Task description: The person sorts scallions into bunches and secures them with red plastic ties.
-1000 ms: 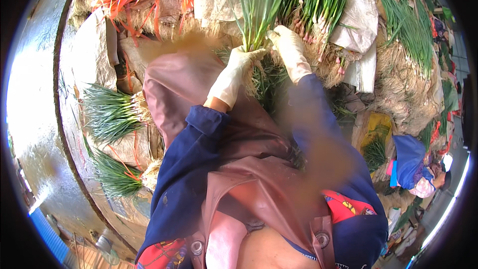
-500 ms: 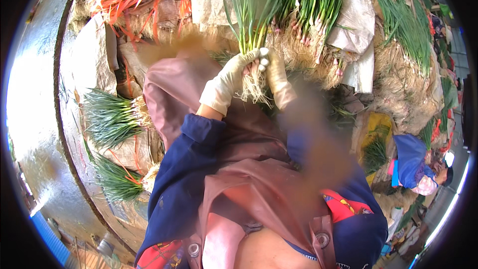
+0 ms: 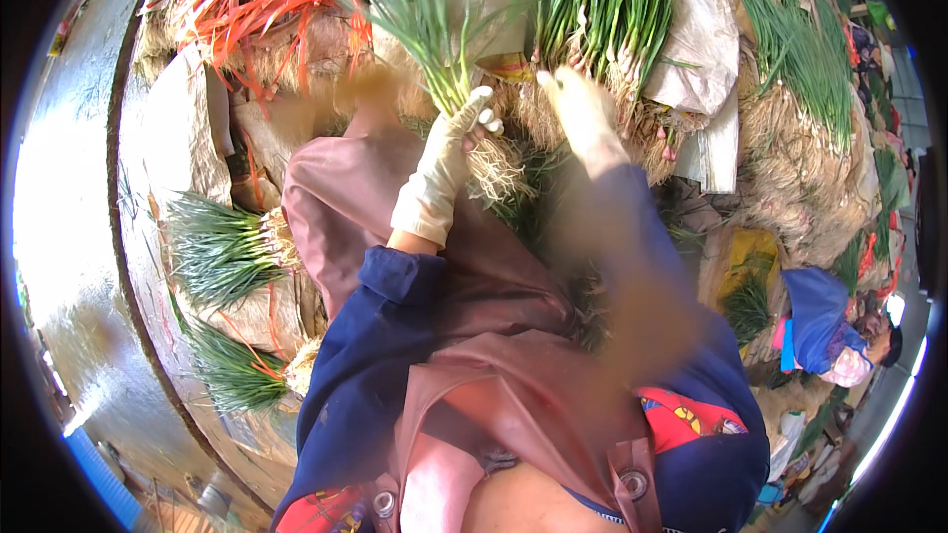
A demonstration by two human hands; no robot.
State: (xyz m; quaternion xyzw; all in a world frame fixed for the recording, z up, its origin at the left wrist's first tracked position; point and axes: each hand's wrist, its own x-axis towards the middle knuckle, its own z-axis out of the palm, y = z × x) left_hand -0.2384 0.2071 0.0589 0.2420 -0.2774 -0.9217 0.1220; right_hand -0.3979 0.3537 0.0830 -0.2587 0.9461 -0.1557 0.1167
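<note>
My left hand (image 3: 456, 143), in a cream glove, is closed around a small bunch of spring onions (image 3: 449, 69). Their green leaves point up and away from me, and the pale stringy roots (image 3: 497, 168) hang below the fist. My right hand (image 3: 585, 111), gloved too, is stretched forward at the lower left edge of a spring onion pile (image 3: 612, 10). Its fingers reach out close to the pale stem ends, with nothing seen in them. A smear on the picture blurs the right forearm.
Orange plastic strips (image 3: 267, 0) lie in a heap at the far left. Tied spring onion bundles (image 3: 222, 247) rest left of my brown apron (image 3: 341, 188). More loose spring onions (image 3: 795, 54) cover sacking at the right. Another person in blue (image 3: 820, 311) is at the right edge.
My right hand has left the bunch and moved forward and right to the pile. The left hand still holds the bunch, now tilted left.
</note>
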